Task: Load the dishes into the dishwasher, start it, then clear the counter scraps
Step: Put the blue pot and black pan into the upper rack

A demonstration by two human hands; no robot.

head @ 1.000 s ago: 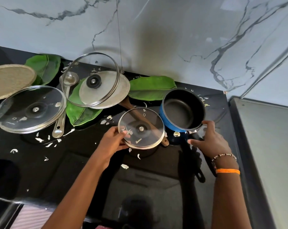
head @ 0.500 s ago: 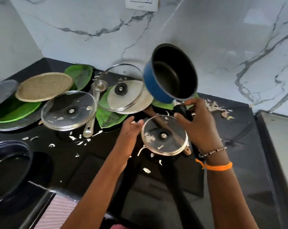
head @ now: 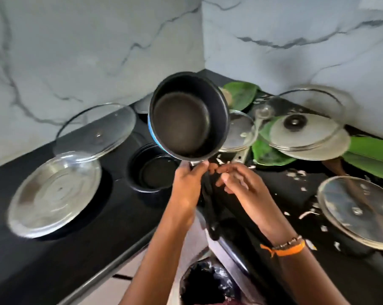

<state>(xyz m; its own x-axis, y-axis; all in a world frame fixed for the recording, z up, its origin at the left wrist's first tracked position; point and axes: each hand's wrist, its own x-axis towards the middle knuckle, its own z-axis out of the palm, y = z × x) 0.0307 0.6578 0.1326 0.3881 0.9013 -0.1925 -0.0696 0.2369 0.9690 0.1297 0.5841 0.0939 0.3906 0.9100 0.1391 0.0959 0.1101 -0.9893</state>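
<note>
A blue saucepan (head: pixel 187 119) with a black inside is held up over the corner of the black counter (head: pixel 111 216), its mouth tilted toward me. My left hand (head: pixel 186 186) grips the top of its long black handle (head: pixel 210 208), just under the pan. My right hand (head: pixel 241 186) hovers right beside the handle with loosely bent fingers and holds nothing. White scraps (head: pixel 296 175) lie scattered on the counter to the right.
A black pan (head: pixel 151 172) stands on the counter below the saucepan. Glass lids lie at the left (head: pixel 54 194), back left (head: pixel 96 128), right (head: pixel 357 210) and back right (head: pixel 307 133). Green leaves (head: pixel 371 157) and a ladle (head: pixel 261 113) are behind. A lined bin (head: pixel 208 282) sits below the counter edge.
The saucepan was lifted off the counter by my right hand and carried left to the corner. My left hand left the small lid and took the handle; my right hand let go.
</note>
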